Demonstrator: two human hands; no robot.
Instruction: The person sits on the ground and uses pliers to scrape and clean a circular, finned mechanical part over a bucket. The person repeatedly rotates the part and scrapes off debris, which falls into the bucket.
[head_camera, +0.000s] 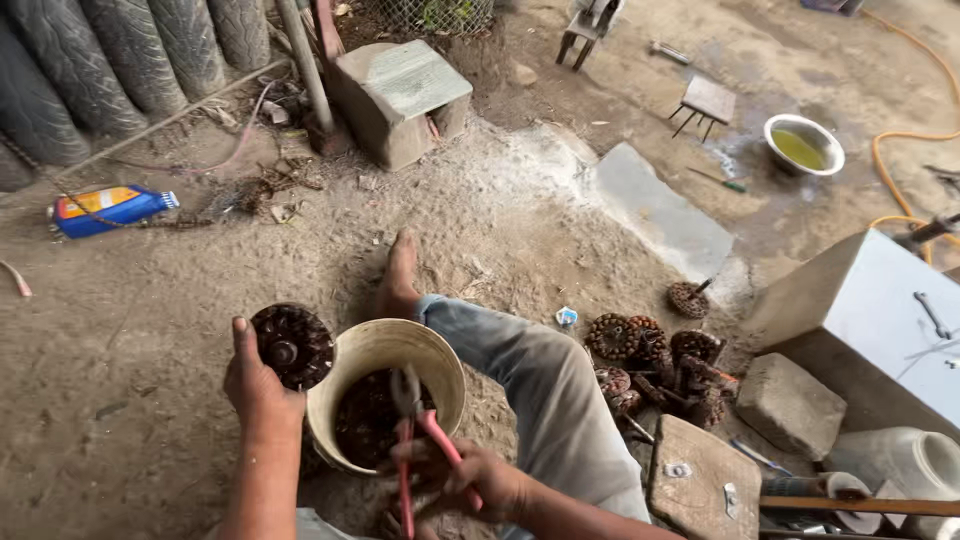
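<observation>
Ground: bare packed dirt floor (150, 330), dusty and littered; a flat grey slab (665, 215) is set into it at 2 o'clock.
Surroundings: worn ribbed tyres (110, 65) are stacked at 11 o'clock; a concrete block (400, 100) is seen at 12 o'clock, a metal bowl (803, 145) of yellowish liquid at 1 o'clock.
Bucket: a round cream bucket (345, 350), dark-stained inside, is placed at centre, just beside a grey trouser leg (540, 390).
Left hand: the left hand (258, 385) is closed on a dark, round, ribbed rotor (293, 346), held at the bucket's 10 o'clock rim.
Right hand: the right hand (475, 485) is clamped on red-handled pliers (415, 435), their nose pointed into the bucket.
Spare parts: rusty wound coils (655, 365) are heaped at 3 o'clock.
</observation>
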